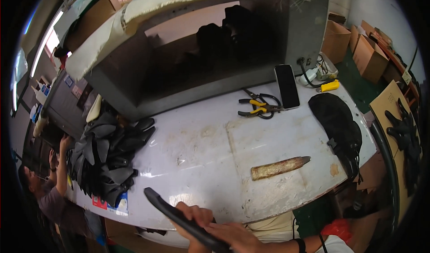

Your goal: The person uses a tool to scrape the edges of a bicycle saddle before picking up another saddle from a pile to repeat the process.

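Observation:
Close to the front edge of the table, my left hand point(197, 216) is closed around a long, dark, slightly curved piece point(169, 208) with a blunt, rounded far end. My right hand point(237, 236) grips the same piece nearer to me, its fingers lying over it. The piece points up and to the left, and its near end runs out of view at the bottom. To the right on the tabletop lies a short tool with a tan-wrapped handle point(275, 169) and a dark, pointed tip. A pile of black, curved, shoe-like pieces point(105, 152) fills the table's left side.
A grey metal box point(201, 92) with a dark opening spans the table's back. Yellow-and-black pliers point(257, 107), a phone point(287, 87), a yellow-handled tool point(329, 86) and a black bag point(338, 130) lie on the right. Another person point(51, 195) works at far left. Cardboard boxes point(369, 56) stand behind.

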Demonstrator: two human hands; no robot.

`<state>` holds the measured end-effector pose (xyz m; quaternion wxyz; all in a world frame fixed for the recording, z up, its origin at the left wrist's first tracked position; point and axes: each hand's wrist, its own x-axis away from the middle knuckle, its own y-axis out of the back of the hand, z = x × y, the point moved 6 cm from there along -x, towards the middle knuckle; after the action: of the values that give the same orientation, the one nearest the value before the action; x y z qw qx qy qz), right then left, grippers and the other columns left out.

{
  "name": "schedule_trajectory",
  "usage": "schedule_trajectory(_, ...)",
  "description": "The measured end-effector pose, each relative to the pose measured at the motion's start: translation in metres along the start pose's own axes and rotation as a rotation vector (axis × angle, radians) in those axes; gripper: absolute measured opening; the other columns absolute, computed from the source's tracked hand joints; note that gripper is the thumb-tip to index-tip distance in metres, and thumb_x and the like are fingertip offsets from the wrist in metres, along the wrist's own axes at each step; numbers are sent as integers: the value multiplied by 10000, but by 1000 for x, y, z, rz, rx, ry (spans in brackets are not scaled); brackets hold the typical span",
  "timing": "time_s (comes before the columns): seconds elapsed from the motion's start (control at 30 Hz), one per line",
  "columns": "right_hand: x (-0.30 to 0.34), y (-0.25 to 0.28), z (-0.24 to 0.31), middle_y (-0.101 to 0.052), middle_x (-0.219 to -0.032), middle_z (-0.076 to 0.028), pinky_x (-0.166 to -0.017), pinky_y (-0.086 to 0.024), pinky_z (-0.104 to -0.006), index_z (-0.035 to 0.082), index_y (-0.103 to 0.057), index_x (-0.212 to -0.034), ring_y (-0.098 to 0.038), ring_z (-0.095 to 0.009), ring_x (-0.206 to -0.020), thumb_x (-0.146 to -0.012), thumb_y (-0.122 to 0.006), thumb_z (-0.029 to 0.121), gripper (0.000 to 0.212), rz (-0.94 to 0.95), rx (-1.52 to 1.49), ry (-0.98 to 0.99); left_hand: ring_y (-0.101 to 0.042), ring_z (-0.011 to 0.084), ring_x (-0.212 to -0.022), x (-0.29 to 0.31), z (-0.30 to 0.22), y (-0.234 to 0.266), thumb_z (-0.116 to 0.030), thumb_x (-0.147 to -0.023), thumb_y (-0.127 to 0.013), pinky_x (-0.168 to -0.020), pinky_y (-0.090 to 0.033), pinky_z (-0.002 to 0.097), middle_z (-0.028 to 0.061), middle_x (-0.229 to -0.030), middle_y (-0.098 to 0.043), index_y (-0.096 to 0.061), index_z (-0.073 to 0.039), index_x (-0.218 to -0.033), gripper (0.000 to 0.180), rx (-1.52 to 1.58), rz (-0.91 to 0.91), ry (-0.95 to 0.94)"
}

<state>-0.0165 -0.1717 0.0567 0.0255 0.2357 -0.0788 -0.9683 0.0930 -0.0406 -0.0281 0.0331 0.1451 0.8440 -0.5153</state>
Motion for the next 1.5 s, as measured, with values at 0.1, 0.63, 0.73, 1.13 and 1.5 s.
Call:
schedule_trajectory(0.1,0,-14,-24,-421,-1575,-251,-1099,-390,-592,7,-438,-1501,-423,-418,-1457,-880,-772,211,734,76,193,38,-512,251,-570,-5,5,9,-630,-1081,-269,-616,-445,393,148,-800,-609,-496,-86,-1048,590,197,-3,22)
schedule_trajectory(0.63,10,74,-70,-714,-910,-64,-730,-546,-247,-36,-648,-1179,-651,-86,-813,-1048,-593,133,221,-369,-477,-594,-631,159,-983,1,10,-48,-105,-1007,-636,-886,-510,314,93,-1137,-670,-567,20,-1346,368,-957,136,202)
schedule_trajectory(0.73,10,74,-67,-681,-769,-10,-611,-495,-235,-38,-686,-1059,-589,-56,-687,-1037,-622,156,206,-328,-171,-525,-563,89,-872,-3,16,-86,-155,-996,-661,-784,-485,263,18,-976,-644,-592,-10,-1363,401,-1092,298,390)
schedule_trajectory(1.13,-3,77,-67,-686,-850,-112,-718,-515,-324,-56,-666,-1042,-680,-228,-791,-1094,-419,340,470,-96,-122,-528,-631,139,-697,11,25,-67,-151,-971,-696,-646,-507,290,37,-768,-670,-651,-1,-1106,207,-1029,195,422)
schedule_trajectory(1.5,5,86,-53,-478,-532,-72,-425,-360,-384,47,-510,-614,-478,-244,-416,-1048,-421,339,530,-333,158,50,-695,365,-701,53,47,-85,-179,-904,-774,-599,-547,427,199,-868,-702,-667,12,-1026,250,-1109,600,-148)
